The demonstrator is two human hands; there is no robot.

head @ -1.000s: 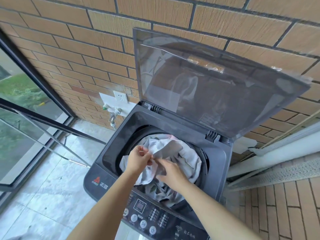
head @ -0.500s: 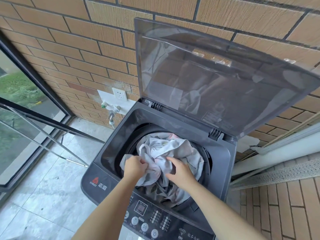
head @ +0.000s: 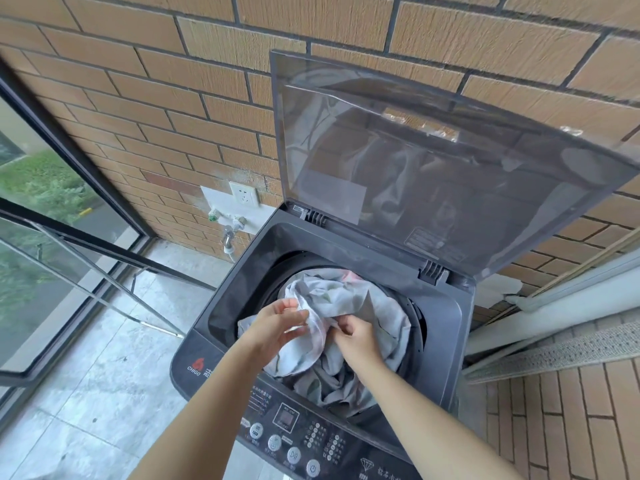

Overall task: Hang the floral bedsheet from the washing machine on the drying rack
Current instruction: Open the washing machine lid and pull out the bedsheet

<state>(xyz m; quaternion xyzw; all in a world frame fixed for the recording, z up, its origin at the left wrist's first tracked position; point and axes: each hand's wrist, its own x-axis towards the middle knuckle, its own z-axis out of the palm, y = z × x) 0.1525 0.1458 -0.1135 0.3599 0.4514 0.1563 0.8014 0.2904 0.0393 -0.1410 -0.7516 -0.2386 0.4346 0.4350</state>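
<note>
Sheet is in the washer drum, bunched in a loose heap that fills most of the opening. Grey-white fabric, faint floral print, pink patch at the far edge. One part spills over the near-left side of the drum opening, beside the left wrist. Left hand sits over the near-left of the heap, fingers curled with the thumb against them, pinching a pale raised fold. Right hand is just beside it to the right, fingers curled down into the cloth and gripping the same bunched ridge (tips are buried in folds, so the exact hold is unclear). Both forearms come in from the bottom edge, crossing above the control panel. Lid stands open, tilted back toward the brick wall; it is dark-tinted and reflects the fabric. Washer body is dark grey, red logo on the near-left corner. On the wall left of the washer there is a white socket, and below it a tap with a green-capped fitting alongside. Far left is a dark-framed window with greenery outside, and pale tiled floor below it. Right of the washer, a white pipe runs along the wall base above brick paving.
</note>
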